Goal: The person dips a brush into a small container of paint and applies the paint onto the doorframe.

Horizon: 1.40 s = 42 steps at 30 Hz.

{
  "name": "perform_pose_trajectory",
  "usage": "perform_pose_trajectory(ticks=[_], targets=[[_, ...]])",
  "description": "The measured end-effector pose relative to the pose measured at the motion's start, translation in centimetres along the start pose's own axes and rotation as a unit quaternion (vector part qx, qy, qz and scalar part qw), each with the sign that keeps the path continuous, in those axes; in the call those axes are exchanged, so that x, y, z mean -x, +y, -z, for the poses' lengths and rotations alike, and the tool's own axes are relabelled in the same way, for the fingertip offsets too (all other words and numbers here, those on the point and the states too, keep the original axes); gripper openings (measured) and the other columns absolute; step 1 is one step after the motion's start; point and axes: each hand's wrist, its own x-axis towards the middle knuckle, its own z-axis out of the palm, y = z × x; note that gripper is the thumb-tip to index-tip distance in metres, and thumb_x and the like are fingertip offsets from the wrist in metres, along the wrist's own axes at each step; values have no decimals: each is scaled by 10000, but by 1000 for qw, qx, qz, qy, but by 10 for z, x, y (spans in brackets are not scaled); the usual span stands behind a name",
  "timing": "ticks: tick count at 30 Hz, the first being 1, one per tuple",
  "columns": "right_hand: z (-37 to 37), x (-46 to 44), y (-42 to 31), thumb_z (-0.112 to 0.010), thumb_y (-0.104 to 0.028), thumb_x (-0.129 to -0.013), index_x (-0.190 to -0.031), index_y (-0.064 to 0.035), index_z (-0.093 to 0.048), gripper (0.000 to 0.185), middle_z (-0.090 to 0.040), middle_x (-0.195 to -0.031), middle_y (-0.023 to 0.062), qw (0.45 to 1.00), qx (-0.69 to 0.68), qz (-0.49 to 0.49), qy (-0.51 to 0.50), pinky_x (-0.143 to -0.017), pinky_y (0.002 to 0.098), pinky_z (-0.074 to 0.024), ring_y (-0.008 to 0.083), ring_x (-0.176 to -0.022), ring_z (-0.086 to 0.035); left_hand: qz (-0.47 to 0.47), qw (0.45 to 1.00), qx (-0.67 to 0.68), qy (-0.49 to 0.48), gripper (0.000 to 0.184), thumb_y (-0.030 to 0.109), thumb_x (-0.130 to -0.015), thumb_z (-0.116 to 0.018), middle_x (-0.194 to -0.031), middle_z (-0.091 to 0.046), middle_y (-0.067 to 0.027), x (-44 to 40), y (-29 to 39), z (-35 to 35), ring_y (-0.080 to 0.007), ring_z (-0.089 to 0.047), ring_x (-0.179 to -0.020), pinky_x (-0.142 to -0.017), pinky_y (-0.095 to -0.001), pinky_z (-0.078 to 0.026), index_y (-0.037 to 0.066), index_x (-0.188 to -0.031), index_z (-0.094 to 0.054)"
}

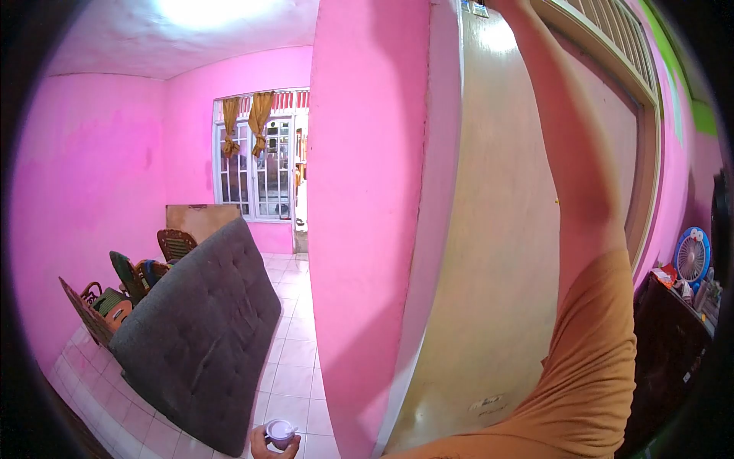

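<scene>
At the bottom edge, my left hand [264, 445] is wrapped round a small whitish cup [281, 430] with something pale inside it, held over the tiled floor. My right arm, in an orange sleeve [589, 359], stretches up along a beige door [497, 229]. My right hand [506, 3] is at the top edge of the view, mostly cut off, beside a small object [479, 9] near the top of the door. Its fingers are hidden.
A dark grey cushioned panel [206, 336] leans on its edge at the left, before stacked chairs [122, 306]. A pink wall [367, 191] stands in the middle. A blue fan [693, 256] sits on a dark cabinet [669, 359] at the right.
</scene>
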Motion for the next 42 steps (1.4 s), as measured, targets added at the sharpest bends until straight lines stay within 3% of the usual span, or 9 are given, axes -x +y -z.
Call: perform_pose_trajectory(ticks=[2, 4, 20, 27, 32, 36, 38, 40, 42], targets=[[12, 15, -9, -668, -162, -958, -723, -13, -630, 281, -623, -587, 125, 998, 44, 37, -19, -456, 383, -473, 198, -488, -621, -4, 1000, 1, -4, 563, 119, -741, -925, -1074, -626, -128, 1, -2, 1, -242, -645, -927, -806, -369, -533, -27, -1197, -629], [20, 27, -24, -658, -162, -971, -710, -9, -601, 308, -602, -562, 115, 994, -25, -71, -80, -459, 364, -476, 180, -497, -622, 2, 1000, 10, -11, 555, 114, -745, -922, -1064, -626, -125, 2, -4, 1, -235, -646, -894, -780, -359, -537, -28, -1194, -629], [86, 83, -85, -658, -158, -985, -681, 0, -580, 352, -611, -587, 73, 982, -3, -131, -136, -449, 305, -510, 151, -508, -640, -13, 999, 28, -45, 550, 127, -744, -922, -1067, -634, -126, 13, 9, 7, -234, -665, -884, -759, -352, -553, -18, -1196, -642], [74, 79, -60, -657, -188, -1009, -753, -2, -630, 317, -665, -639, 82, 994, -37, -59, -85, -472, 283, -515, 145, -538, -655, -2, 998, 28, -53, 530, 103, -753, -903, -1061, -632, -110, 24, 10, 10, -215, -662, -888, -766, -345, -551, -6, -1203, -646], [113, 124, -111, -678, -137, -1000, -771, -1, -632, 270, -618, -614, 45, 970, -61, -183, -146, -470, 264, -518, 107, -533, -635, -2, 999, 19, -47, 521, 99, -761, -896, -1080, -635, -99, 36, 7, 8, -210, -664, -901, -792, -339, -551, 10, -1211, -649], [165, 161, -145, -686, -164, -1002, -834, -7, -647, 234, -641, -661, 49, 952, -109, -235, -165, -477, 243, -522, 110, -544, -637, 62, 994, 69, -63, 522, 55, -670, -883, -1066, -570, -60, 45, 6, 3, -173, -604, -994, -874, -318, -496, 31, -1113, -608], [191, 178, -159, -693, -182, -1002, -859, -2, -658, 233, -647, -677, 52, 947, -124, -233, -182, -487, 238, -528, 116, -548, -641, 54, 994, 72, -61, 517, 43, -662, -877, -1073, -571, -108, 48, 6, 1, -250, -598, -966, -829, -380, -506, -4, -1089, -588], [217, 196, -169, -666, -178, -1024, -1008, 84, -682, 262, -692, -800, 99, 930, -81, -283, -218, -624, 289, -557, 169, -655, -678, 59, 993, 62, -76, 554, 22, -674, -880, -1073, -560, -47, 54, 4, 1, -181, -596, -1018, -907, -326, -486, 31, -1146, -590], [235, 215, -182, -681, -186, -1022, -977, 60, -725, 254, -660, -721, 64, 924, -103, -306, -203, -591, 256, -487, 117, -625, -633, 51, 991, 98, -74, 567, 12, -683, -877, -1093, -545, -53, 56, 6, -2, -180, -583, -1038, -933, -326, -480, 31, -1163, -576]])
